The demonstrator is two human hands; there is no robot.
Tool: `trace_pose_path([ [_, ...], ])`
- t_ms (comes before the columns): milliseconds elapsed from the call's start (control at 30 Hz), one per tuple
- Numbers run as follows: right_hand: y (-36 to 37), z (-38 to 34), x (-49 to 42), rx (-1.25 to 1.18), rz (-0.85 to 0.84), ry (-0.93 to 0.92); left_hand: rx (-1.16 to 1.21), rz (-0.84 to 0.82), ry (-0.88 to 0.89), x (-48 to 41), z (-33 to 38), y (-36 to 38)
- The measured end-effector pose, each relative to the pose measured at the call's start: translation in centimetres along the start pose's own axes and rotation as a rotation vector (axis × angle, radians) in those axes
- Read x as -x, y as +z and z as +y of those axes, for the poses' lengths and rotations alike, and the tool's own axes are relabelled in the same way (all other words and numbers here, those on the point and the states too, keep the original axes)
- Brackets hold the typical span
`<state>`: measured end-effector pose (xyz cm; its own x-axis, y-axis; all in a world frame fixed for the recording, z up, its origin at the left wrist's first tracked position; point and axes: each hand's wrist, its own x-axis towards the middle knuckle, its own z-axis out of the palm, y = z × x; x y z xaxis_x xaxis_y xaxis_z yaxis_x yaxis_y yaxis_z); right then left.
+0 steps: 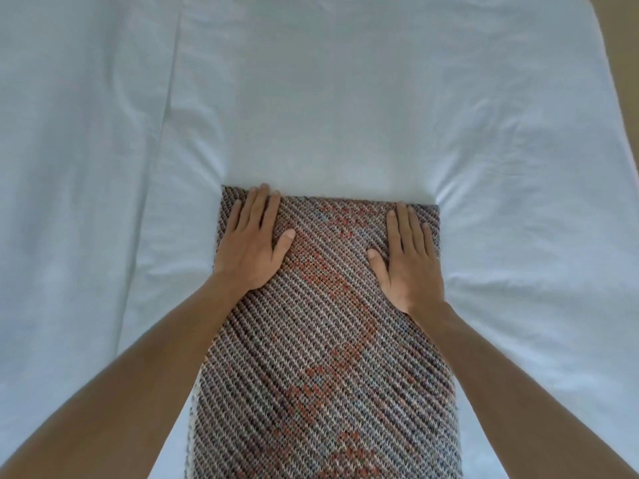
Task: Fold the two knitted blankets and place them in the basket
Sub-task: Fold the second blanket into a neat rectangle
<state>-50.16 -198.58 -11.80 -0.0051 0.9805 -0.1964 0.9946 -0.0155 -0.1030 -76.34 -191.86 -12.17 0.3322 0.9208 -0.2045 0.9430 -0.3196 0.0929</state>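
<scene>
A knitted blanket [325, 340] in grey, brown and white diagonal stitches with orange-red patches lies folded into a long strip on the bed, running from the bottom edge of view up to the middle. My left hand [254, 242] lies flat on its far left corner with straight fingers. My right hand [408, 259] lies flat on its far right corner, fingers straight too. Both palms press down on the fabric. No second blanket and no basket are in view.
A white sheet [328, 98] with creases covers the bed all round the blanket. The bed's right edge curves down at the far right, with tan floor [622, 46] beyond it.
</scene>
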Motion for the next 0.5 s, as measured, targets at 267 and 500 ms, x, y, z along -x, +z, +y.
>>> trace_pose_path([
  [267, -1.8, 0.3, -2.5, 0.033, -0.072, -0.053, 0.043, -0.053, 0.050, -1.8, -0.4, -2.6],
  [500, -6.0, -1.3, -5.3, 0.034, -0.153, -0.038, -0.050, -0.226, 0.065, -4.6, 0.1, -7.0],
])
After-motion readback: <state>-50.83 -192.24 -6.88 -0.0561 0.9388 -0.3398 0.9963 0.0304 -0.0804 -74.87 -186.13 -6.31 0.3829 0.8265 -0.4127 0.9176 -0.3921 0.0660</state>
